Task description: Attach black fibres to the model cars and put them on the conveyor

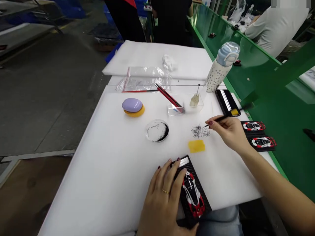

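Note:
My left hand [163, 196] rests over a black display base [180, 196], its fingers along the left side and the thumb at the near edge. Mounted on that base is a red, white and black model race car [193, 195]. In my right hand [228, 132] is a thin black paintbrush [222, 117], pinched like a pen. Its tip is at a patch of black strokes [199, 131] on the white table cover. Just below the strokes lies a yellow pad [196, 146]. To the left sits a round clear dish [157, 131] with black paint smeared inside.
A lilac and yellow oval object [133, 106] lies at left. Further back are a clear tray [176, 110] with red-black tools, a plastic bag [147, 78], a spotted bottle [220, 68] and a phone [227, 102]. Two model cars [262, 142] sit by the green right edge.

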`<state>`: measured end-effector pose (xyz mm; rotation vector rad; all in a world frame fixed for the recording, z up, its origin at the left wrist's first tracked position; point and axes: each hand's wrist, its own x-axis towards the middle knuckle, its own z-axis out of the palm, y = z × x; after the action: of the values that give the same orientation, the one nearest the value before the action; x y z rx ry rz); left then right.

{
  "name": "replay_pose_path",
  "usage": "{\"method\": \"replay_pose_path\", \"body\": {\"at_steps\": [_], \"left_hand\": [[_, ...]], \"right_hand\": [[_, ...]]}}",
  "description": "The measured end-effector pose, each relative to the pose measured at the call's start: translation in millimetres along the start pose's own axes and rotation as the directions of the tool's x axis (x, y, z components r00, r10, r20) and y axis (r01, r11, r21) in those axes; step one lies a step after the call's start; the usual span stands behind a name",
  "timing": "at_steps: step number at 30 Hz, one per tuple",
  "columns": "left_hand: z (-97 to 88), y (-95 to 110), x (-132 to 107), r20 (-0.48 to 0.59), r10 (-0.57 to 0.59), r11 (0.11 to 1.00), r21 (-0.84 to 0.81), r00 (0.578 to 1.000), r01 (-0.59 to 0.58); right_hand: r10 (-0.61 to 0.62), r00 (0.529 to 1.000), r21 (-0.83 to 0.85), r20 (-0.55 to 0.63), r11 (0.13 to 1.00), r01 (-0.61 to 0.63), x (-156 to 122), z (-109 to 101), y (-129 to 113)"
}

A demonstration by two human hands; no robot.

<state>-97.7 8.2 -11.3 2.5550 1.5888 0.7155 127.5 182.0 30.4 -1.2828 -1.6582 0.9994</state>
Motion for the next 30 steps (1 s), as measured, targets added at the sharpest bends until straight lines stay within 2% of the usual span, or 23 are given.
{"method": "replay_pose_path", "body": {"at_steps": [4, 7, 14, 19, 30], "left_hand": [[2.0, -7, -1, 0.011, 0.053, 0.998, 0.019, 0.999, -0.053], [2.9, -13, -7, 0.063, 0.086, 0.996, 0.021, 0.994, -0.088], [1.4, -16, -16, 0.125, 0.062, 0.998, 0.013, 0.990, -0.064], [0.1, -16, -15, 0.119, 0.060, 0.998, -0.007, 0.991, -0.059], [-1.0, -15, -9, 0.082, 0.096, 0.995, -0.037, 0.992, -0.093]], "right_hand": [[0.099, 0.995, 0.057, 0.022, 0.993, -0.100, 12, 4, 21], [0.096, 0.995, 0.038, -0.007, 0.995, -0.096, 11, 8, 27], [0.042, 0.999, -0.032, 0.005, 0.999, -0.042, 9, 19, 20], [0.018, 1.000, -0.102, -0.018, 0.995, -0.020, 9, 20, 21], [-0.004, 0.999, -0.108, -0.041, 0.994, 0.000, 10, 22, 20]]}}
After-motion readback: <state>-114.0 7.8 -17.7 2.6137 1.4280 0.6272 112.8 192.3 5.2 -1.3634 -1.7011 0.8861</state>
